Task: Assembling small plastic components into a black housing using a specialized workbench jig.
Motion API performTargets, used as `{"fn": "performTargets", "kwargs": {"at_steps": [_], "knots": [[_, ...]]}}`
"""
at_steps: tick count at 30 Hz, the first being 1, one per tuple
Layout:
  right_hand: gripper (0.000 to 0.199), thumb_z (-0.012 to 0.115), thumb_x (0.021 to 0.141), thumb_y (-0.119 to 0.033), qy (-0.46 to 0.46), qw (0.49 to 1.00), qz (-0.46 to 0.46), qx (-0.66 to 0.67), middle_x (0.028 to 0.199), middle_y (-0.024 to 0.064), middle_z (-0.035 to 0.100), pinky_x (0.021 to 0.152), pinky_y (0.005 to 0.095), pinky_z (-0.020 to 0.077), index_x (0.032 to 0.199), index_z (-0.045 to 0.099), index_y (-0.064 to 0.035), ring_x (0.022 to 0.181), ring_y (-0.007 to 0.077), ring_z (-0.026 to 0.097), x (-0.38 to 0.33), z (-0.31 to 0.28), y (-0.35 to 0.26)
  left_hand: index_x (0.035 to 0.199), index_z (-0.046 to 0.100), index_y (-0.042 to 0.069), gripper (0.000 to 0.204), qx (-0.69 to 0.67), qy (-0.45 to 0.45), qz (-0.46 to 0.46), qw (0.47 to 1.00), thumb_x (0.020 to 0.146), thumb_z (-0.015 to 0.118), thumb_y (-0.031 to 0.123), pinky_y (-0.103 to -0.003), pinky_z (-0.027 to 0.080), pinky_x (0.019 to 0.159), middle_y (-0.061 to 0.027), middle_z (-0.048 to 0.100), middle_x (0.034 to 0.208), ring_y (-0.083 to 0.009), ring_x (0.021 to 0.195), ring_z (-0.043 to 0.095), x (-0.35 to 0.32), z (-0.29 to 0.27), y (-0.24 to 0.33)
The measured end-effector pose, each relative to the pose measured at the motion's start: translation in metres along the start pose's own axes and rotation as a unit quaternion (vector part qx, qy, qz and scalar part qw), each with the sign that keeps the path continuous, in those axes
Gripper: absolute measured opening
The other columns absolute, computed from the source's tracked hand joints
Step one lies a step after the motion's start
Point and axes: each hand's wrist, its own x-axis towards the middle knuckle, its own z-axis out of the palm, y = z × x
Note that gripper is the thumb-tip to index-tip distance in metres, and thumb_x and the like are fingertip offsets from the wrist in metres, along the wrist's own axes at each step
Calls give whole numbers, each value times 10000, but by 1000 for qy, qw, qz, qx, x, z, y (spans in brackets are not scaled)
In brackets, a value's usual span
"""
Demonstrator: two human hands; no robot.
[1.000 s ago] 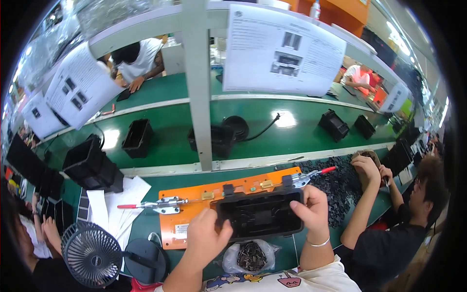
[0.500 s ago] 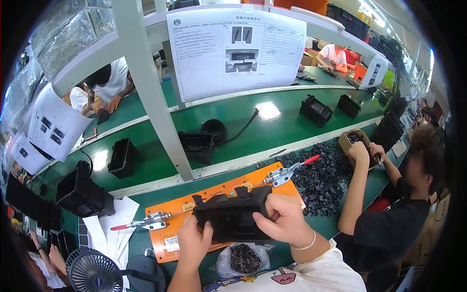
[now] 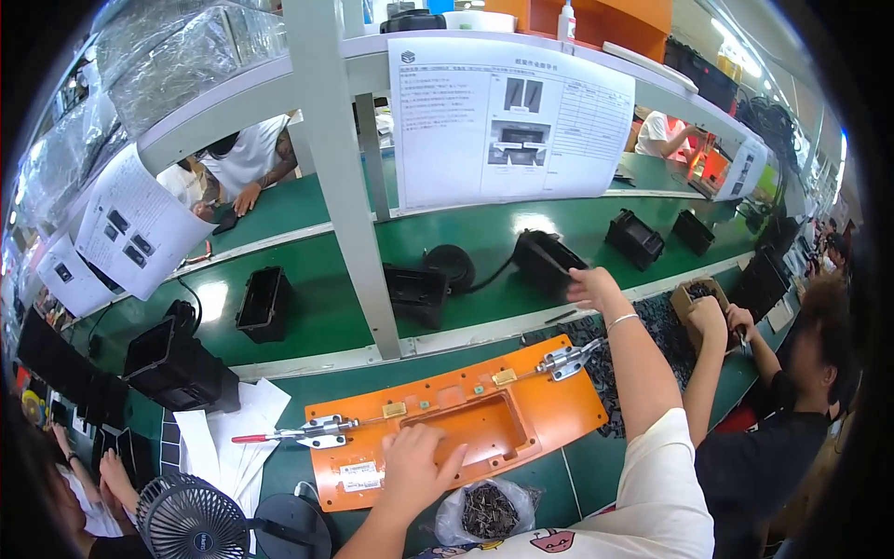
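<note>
My left hand (image 3: 417, 463) is spread over the near side of an orange fixture plate (image 3: 568, 410), next to its recessed pocket, and holds nothing. My right arm reaches forward, putting my right hand (image 3: 596, 289) at the right edge of a black plastic housing (image 3: 548, 263) on the green belt. Its fingers look apart and slightly blurred; whether they still touch the housing I cannot tell. Two toggle clamps sit on the fixture, the left clamp (image 3: 317, 431) and the right clamp (image 3: 566, 361). A plastic bag of small dark pins (image 3: 489, 511) lies below the fixture.
Other black housings (image 3: 264, 303) stand along the green belt (image 3: 326, 279). At right, a co-worker's hands (image 3: 712, 319) work at a cardboard box (image 3: 687, 300) beside a heap of black clips. A small fan (image 3: 196, 522) stands lower left. A white post (image 3: 345, 186) rises in front of the belt.
The black housing that both hands held over the fixture now stands on the belt. My right hand has moved forward with it; my left hand has let go and lowered over the orange plate.
</note>
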Motion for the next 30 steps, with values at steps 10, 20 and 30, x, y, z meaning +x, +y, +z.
{"fn": "performTargets", "kwargs": {"at_steps": [10, 20, 30], "knots": [[453, 763, 721, -322, -137, 685, -543, -467, 1025, 154, 653, 842, 442, 489, 1032, 612, -30, 997, 340, 618, -82, 186, -32, 861, 630, 66, 283, 15, 8, 11, 1000, 754, 731, 308, -380, 321, 717, -82, 592, 796, -266, 786, 556, -2, -4, 0], [167, 635, 726, -190, -58, 639, -459, -614, 785, 92, 686, 818, 434, 390, 854, 683, -95, 802, 273, 668, -93, 205, -46, 861, 629, 58, 313, 26, 6, 6, 1000, 764, 720, 341, -396, 344, 756, -93, 592, 844, -280, 853, 556, 2, -1, -1], [345, 710, 614, -155, 42, 552, -721, -417, 654, 2, 465, 910, 460, 362, 928, 614, -51, 661, 186, 490, -276, 61, 22, 1357, 360, -1, 798, -201, -46, -108, 973, 781, 728, 410, -421, 375, 940, -142, 594, 1186, -266, 1091, 556, -11, 4, -5]]}}
